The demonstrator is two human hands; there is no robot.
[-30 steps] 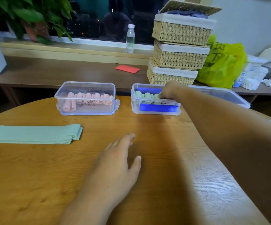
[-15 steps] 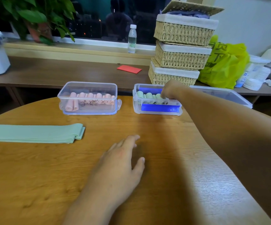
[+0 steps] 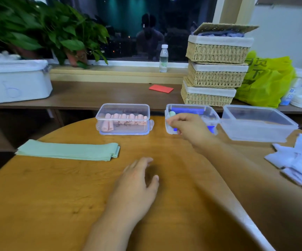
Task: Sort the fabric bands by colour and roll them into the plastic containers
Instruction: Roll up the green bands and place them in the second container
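**Green rolls going in, flat green band waiting**

The round wooden counter (image 3: pixel 182 178) is carrying the work. Just beyond the right fingers (image 3: pixel 172 122) is sitting the clear container with the blue base (image 3: pixel 208 113), one green roll (image 3: pixel 172 113) showing at its near-left corner; the right hand (image 3: pixel 190 130) is reaching forward with arm outstretched, fingers curled loosely together, apparently empty. Left of them the pink-roll container (image 3: pixel 123 107) is standing. The left hand (image 3: pixel 137 187) is resting palm-down, fingers slightly spread, holding nothing. The folded green fabric band (image 3: pixel 68 151) is lying left of and beyond these fingers. Likely next: reaching left and rolling it tight.
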